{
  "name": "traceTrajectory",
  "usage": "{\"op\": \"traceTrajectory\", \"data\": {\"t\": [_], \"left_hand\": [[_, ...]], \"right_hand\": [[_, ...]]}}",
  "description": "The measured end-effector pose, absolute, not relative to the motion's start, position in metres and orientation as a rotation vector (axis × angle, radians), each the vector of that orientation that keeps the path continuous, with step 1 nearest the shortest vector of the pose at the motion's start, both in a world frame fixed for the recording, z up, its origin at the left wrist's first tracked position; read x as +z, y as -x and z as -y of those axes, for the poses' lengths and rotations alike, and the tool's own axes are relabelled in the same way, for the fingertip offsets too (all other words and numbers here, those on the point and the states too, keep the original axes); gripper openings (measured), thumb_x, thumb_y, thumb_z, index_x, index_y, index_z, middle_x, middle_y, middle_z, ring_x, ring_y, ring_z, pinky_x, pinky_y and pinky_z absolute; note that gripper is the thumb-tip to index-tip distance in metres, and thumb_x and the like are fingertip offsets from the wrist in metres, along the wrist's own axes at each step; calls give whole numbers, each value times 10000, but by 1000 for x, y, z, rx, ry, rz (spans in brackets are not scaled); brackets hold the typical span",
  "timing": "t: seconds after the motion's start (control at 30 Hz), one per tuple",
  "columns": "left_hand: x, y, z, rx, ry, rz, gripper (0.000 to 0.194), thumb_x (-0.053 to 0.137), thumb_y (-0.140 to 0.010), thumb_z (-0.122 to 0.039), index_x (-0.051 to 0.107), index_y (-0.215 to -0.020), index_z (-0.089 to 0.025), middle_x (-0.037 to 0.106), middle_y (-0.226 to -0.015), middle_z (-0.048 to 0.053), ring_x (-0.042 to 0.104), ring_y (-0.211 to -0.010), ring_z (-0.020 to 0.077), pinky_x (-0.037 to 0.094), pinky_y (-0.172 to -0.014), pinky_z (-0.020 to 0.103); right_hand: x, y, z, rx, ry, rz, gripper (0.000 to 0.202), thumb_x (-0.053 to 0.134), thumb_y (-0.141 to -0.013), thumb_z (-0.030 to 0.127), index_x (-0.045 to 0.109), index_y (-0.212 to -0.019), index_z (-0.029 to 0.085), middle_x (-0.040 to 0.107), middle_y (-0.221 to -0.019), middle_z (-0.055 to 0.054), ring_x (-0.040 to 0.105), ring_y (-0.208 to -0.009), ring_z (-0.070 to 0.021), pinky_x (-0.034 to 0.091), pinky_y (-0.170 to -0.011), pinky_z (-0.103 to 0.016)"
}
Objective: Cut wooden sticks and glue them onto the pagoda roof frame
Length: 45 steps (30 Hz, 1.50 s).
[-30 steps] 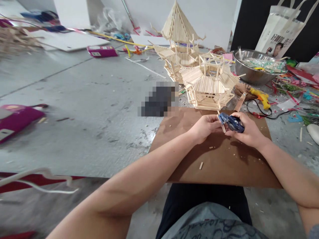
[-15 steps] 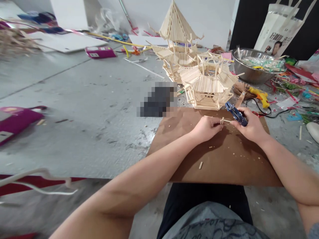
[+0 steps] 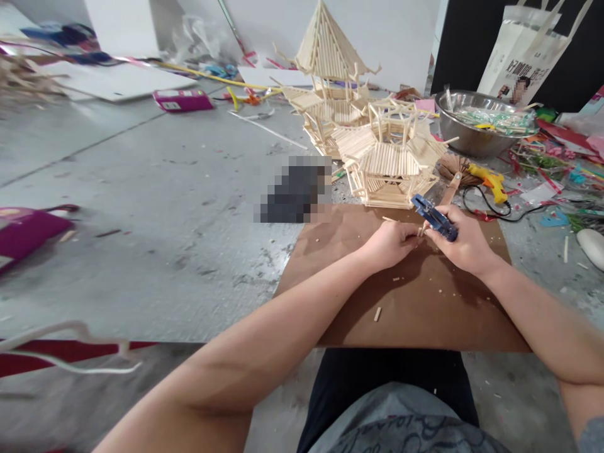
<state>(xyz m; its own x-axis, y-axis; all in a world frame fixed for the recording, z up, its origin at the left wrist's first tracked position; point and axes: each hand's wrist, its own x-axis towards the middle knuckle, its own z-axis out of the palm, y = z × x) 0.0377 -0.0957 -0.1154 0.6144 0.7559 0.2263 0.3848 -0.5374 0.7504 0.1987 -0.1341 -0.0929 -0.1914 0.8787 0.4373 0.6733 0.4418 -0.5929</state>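
My left hand [image 3: 392, 244] is closed in a pinch on thin pale wooden sticks [image 3: 421, 231]. One stick end shows behind the hand; my fingers cover much of the rest. Close against those fingertips, my right hand [image 3: 467, 242] is wrapped round blue-handled pliers [image 3: 433, 216], which slant up and to the left. Its thumb and fingertips also meet the small sticks, though the exact contact is hidden. Both hands are above a brown board [image 3: 349, 308]. Just beyond them stands a pale stick-built pavilion model [image 3: 389, 160].
A taller stick tower with a pointed roof [image 3: 325, 47] rises behind. To the right lie a yellow glue gun [image 3: 491, 182], a steel bowl [image 3: 472, 135] of packets and scattered craft scraps. Purple boxes [image 3: 184, 100] sit on the grey table [image 3: 155, 239] at left. A cut stick [image 3: 378, 314] lies nearby.
My right hand has moved left with the pliers, closing the gap to my left fingertips. The stick length visible between the hands is now mostly covered. The view has shifted slightly.
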Motion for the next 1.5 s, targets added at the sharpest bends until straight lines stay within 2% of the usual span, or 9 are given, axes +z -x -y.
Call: {"op": "traceTrajectory", "data": {"t": [0.17,0.37,0.63,1.07,1.23,1.33,1.5], "left_hand": [[-118,-40,95,769,-2208,-798,150,516,-730,-162,653,-669,-172,622,-643,30,565,-690,162,429,-711,256],[-121,-40,93,766,-2280,-740,188,472,-765,-161,658,-743,-166,637,-741,57,580,-801,197,424,-811,312],[-124,-39,91,748,-2229,-777,179,487,-768,-190,658,-716,-172,608,-641,32,577,-770,190,429,-789,289],[-122,-40,91,726,-2236,-782,166,504,-771,-201,667,-781,-169,651,-746,51,591,-807,204,428,-809,308],[-123,-40,92,717,-2238,-820,170,502,-764,-184,668,-743,-152,636,-685,52,593,-809,212,436,-796,307],[-126,-40,92,715,-2178,-853,165,515,-759,-203,670,-752,-146,650,-684,42,601,-777,201,450,-759,295],[-131,-39,92,775,-1993,-755,199,548,-752,-253,673,-859,-141,684,-795,33,607,-758,160,453,-729,245]], "right_hand": [[-92,-196,134,289,1315,1984,203,562,-703,195,533,-904,214,670,-861,-40,622,-752,-185,481,-663,-303],[-92,-199,132,255,1312,2031,218,560,-703,186,535,-918,211,671,-866,-41,622,-754,-188,477,-648,-294],[-93,-200,131,230,1311,2032,192,556,-710,189,535,-899,218,670,-844,-35,622,-740,-189,474,-635,-294],[-91,-197,133,296,1287,2044,183,556,-709,177,526,-887,210,663,-835,-37,614,-741,-185,460,-629,-282],[-93,-195,131,298,1294,2025,172,553,-708,186,532,-877,201,659,-823,-42,610,-732,-183,454,-628,-277],[-95,-195,131,292,1310,2001,176,557,-700,195,539,-875,196,656,-808,-38,605,-722,-178,452,-634,-276],[-96,-197,135,331,1329,1935,192,566,-687,193,546,-878,195,654,-799,-22,599,-704,-159,451,-630,-260]]}}
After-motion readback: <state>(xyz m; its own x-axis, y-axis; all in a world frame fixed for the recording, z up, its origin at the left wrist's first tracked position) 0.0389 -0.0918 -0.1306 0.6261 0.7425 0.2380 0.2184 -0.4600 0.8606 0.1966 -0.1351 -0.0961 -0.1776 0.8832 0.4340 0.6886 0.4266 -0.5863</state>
